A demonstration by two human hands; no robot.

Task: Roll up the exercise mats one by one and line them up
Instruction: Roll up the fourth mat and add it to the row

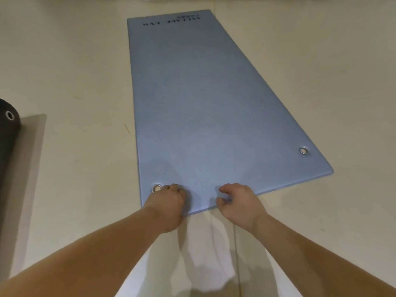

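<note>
A blue exercise mat (199, 99) lies flat and unrolled on the pale floor, reaching away from me, with dark lettering at its far end and a metal eyelet near each near corner. My left hand (169, 205) grips the mat's near edge beside the left eyelet (157, 188), fingers curled over it. My right hand (240, 202) pinches the same edge a little to the right, thumb and fingers curled on the mat. A black rolled mat (7, 146) lies at the far left, partly out of frame.
A grey flat mat (30, 163) lies under and beside the black roll at the left. My white clothing (205, 260) shows at the bottom centre. Bare pale floor (85, 82) surrounds the blue mat on both sides.
</note>
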